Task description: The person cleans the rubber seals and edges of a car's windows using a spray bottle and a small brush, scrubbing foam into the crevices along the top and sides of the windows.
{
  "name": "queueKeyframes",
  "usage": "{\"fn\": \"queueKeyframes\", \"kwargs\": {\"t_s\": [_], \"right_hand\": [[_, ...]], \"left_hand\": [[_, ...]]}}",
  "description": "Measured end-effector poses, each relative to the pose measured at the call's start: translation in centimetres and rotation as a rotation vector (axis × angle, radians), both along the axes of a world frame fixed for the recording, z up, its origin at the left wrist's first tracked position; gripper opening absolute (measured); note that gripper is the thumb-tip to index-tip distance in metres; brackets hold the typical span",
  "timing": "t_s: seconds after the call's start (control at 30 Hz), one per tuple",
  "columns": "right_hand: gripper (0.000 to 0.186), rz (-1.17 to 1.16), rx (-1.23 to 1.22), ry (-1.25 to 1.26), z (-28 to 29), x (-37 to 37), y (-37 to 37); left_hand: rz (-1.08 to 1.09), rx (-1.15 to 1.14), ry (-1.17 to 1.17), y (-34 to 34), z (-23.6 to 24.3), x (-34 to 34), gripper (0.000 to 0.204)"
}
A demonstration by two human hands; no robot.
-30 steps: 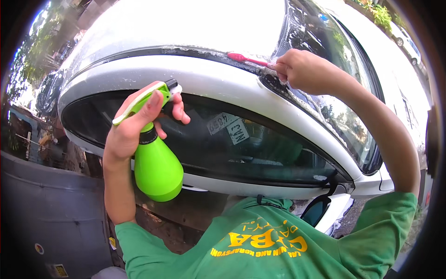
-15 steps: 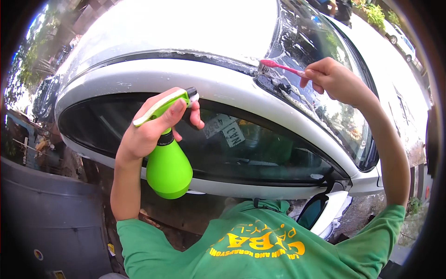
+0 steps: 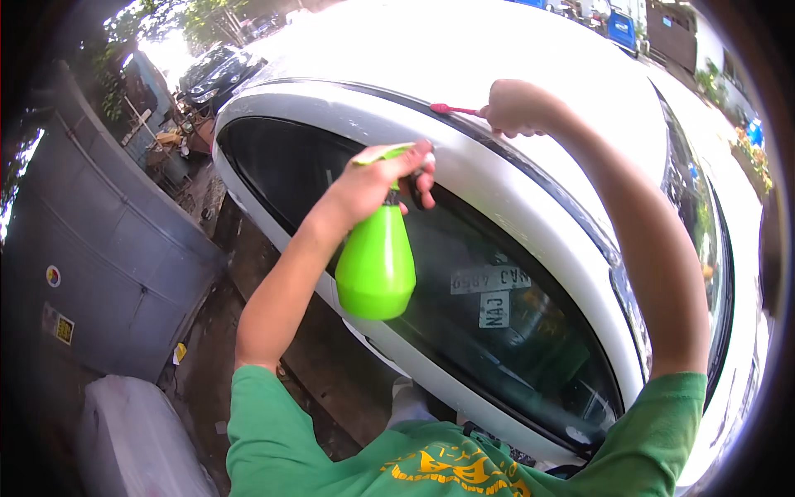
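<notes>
My left hand (image 3: pixel 385 178) is wrapped round the neck and trigger of a bright green spray bottle (image 3: pixel 376 269), held upright in front of the car's side window (image 3: pixel 513 340). In my right hand (image 3: pixel 522 108) is the handle of a pink toothbrush (image 3: pixel 451 108). Its head lies at the dark roof channel (image 3: pixel 464 126) along the edge of the white car's roof (image 3: pixel 546 58); bristle contact cannot be made out. The fingers of my right hand are closed, partly hidden by the hand's back.
A grey metal wall or gate (image 3: pixel 124 224) stands on the left, with a plastic-covered bundle (image 3: pixel 141 439) below it. A dark car (image 3: pixel 217 70) is parked beyond. Two plates show inside the side window. The windshield (image 3: pixel 704 215) curves away at the right.
My view and body have shifted left along the car. The toothbrush has gone from the soapy windshield corner to farther back on the roof channel. Both hands keep their holds.
</notes>
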State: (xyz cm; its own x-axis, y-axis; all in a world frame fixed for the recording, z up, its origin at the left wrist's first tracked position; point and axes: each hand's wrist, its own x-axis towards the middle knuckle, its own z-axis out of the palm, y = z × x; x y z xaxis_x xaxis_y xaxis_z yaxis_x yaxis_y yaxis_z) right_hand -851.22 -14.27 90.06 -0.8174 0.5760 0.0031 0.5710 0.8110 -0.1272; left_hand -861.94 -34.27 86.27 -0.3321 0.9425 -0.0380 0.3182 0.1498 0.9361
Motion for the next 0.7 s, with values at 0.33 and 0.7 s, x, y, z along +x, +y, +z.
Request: {"fn": "queueKeyframes", "kwargs": {"t_s": [0.33, 0.7], "right_hand": [[0.022, 0.061, 0.060, 0.178, 1.9, -11.2, -2.2], [0.022, 0.099, 0.120, 0.243, 1.9, -27.2, -0.9]], "left_hand": [[0.115, 0.191, -0.075, 4.1, 4.3, -23.5, 0.039], [-0.071, 0.065, -0.064, 5.7, 5.3, -34.2, 0.036]]}}
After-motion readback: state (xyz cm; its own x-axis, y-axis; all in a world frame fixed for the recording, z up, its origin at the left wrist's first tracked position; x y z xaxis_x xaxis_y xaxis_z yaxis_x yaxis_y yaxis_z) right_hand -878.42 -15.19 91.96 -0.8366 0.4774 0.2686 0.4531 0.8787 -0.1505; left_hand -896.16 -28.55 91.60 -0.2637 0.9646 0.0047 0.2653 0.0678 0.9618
